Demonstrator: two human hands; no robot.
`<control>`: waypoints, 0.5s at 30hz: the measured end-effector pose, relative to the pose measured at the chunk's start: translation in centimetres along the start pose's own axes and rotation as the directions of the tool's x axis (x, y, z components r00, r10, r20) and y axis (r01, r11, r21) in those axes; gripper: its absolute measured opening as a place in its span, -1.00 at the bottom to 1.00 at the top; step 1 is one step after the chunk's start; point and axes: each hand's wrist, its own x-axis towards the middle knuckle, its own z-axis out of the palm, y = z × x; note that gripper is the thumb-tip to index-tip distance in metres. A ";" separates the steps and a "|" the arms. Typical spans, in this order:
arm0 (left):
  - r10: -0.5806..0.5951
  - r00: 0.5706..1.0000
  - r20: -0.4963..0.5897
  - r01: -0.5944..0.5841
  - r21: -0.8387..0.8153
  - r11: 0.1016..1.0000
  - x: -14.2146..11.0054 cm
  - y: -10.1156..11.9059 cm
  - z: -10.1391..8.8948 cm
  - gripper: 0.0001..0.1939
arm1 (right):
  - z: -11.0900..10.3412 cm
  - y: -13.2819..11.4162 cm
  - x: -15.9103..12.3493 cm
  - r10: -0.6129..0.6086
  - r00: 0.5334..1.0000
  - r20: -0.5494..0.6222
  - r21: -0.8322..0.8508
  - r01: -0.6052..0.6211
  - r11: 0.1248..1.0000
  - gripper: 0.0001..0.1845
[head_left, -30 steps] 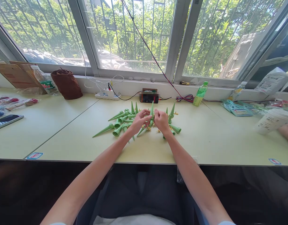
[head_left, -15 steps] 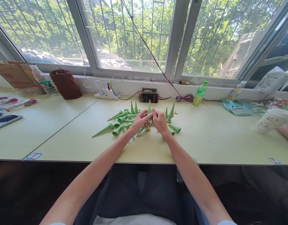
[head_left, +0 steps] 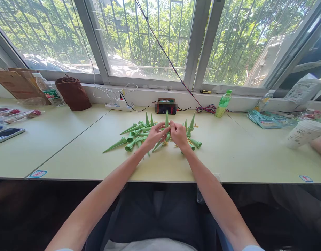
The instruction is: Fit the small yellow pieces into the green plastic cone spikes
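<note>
My left hand (head_left: 154,135) and my right hand (head_left: 178,134) meet over a heap of green plastic cone spikes (head_left: 131,136) on the pale table (head_left: 79,153). Both hands pinch one green cone (head_left: 166,120), which they hold upright with its tip pointing away from me. Small yellow pieces (head_left: 166,142) lie among the cones under my hands. More cones stand or lie to the right of my right hand (head_left: 192,132). Part of the held cone is hidden by my fingers.
Along the window sill stand a brown pouch (head_left: 73,93), a power strip (head_left: 118,104), a small black device (head_left: 166,106) and a green bottle (head_left: 223,103). Another person's hand (head_left: 319,144) holds a white cup (head_left: 303,132) at the far right. Packets lie at the far left (head_left: 11,116).
My hands have drawn closer together around the upright cone and lifted it slightly. The other person's cup has shifted a little.
</note>
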 end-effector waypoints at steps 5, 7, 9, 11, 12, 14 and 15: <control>-0.020 1.000 -0.015 0.020 0.012 1.000 0.1 -0.1 0.0 -0.61 | 0.0 -0.1 -0.1 -0.008 1.000 -0.007 0.016 0.008 1.000 -0.43; -0.043 0.999 -0.022 0.043 0.005 0.999 0.1 -0.1 -0.1 -0.63 | 0.0 -0.1 -0.1 -0.007 1.000 -0.001 0.023 0.007 1.000 -0.44; -0.060 0.998 -0.023 0.060 -0.007 0.998 0.0 0.0 -0.1 -0.63 | 0.1 -0.1 -0.1 -0.002 1.000 0.011 0.029 0.002 1.000 -0.44; -0.066 0.998 -0.020 0.065 -0.012 0.998 0.0 0.0 0.0 -0.61 | 0.1 -0.1 -0.2 0.002 1.000 0.019 0.034 -0.003 0.999 -0.44; -0.065 0.998 -0.020 0.065 -0.011 0.998 0.0 0.1 0.0 -0.61 | 0.1 -0.1 -0.2 0.003 1.000 0.022 0.036 -0.003 0.999 -0.44; -0.061 0.998 -0.017 0.061 -0.008 0.998 0.0 0.1 0.1 -0.60 | 0.2 -0.1 -0.1 0.002 1.000 0.027 0.039 -0.003 0.999 -0.43; -0.059 0.998 -0.015 0.059 -0.008 0.998 0.0 0.1 0.2 -0.60 | 0.2 -0.1 -0.1 0.003 1.000 0.028 0.038 -0.004 0.999 -0.43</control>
